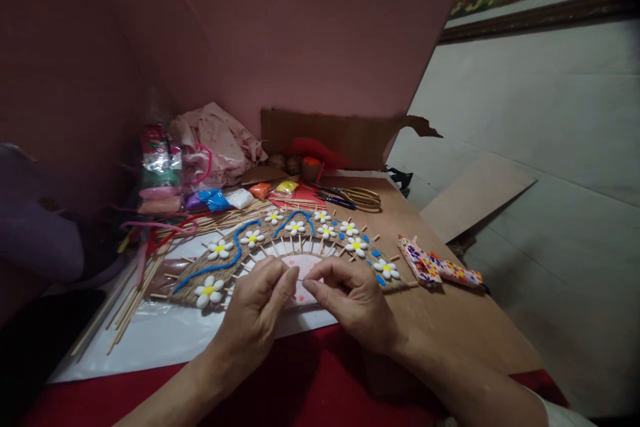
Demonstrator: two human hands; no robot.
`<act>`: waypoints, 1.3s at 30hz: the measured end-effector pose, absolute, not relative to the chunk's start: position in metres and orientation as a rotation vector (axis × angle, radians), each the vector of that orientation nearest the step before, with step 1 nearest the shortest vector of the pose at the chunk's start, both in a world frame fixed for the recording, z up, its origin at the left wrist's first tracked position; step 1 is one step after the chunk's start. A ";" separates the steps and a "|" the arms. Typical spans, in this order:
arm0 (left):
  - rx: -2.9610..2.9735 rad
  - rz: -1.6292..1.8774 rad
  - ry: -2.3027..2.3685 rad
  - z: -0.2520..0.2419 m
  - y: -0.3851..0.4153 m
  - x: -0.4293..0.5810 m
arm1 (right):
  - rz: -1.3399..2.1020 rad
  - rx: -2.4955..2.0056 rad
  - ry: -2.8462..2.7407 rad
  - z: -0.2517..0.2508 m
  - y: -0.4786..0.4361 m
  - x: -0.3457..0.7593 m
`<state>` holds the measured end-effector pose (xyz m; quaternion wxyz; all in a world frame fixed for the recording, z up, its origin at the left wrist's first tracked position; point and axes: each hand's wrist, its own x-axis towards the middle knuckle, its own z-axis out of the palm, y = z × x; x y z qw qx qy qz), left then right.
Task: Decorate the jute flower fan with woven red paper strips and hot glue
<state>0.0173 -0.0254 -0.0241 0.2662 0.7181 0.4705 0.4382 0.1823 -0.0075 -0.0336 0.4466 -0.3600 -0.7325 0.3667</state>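
Pink wall [310,33] rises behind the worktop, with a white tiled wall [530,100] off to the right; brown board [475,327], a white sheet [175,343] and a red cloth [300,387] cover the surface; on the sheet and board, just beyond the hands, lies a fan-shaped piece [275,233], its curve toward the wall. Its broad arched band looks like rough tan twine worked over wooden sticks, whose pale ends [171,275] jut past both edges; white flowers [209,291] with rounded petals and yellow centres are spread along the band; wavy blue strips [210,269] wind across its left and middle, while small blue ovals [375,253] dot the right side; inside the arch, bare sticks fan out from a pale panel [299,260] with pinkish-red spots, partly hidden by the hands.

Both hands meet near that panel; the left hand [260,297] is nearly closed, thumb against forefinger; the right hand [357,300] is curled in a similar pinch, its fingertips just apart from the left's; a fine dark line shows between them, too thin to identify, so I cannot tell what either hand has hold of.

Loose sticks [135,307] lie left of the fan; coloured packets [215,200] and gold-handled scissors [365,199] sit behind it; a flower-patterned, gun-shaped tool [420,263] rests to its right.
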 end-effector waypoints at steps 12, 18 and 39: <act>1.848 1.367 1.314 -0.025 -0.019 0.009 | 0.912 -0.914 -1.755 -0.034 -0.006 0.182; 2.084 1.278 1.210 -0.025 -0.021 0.012 | 0.906 -0.890 -1.801 -0.034 -0.006 0.182; 1.911 1.366 1.495 -0.024 -0.008 -0.004 | 0.926 -0.969 -1.746 -0.037 -0.004 0.183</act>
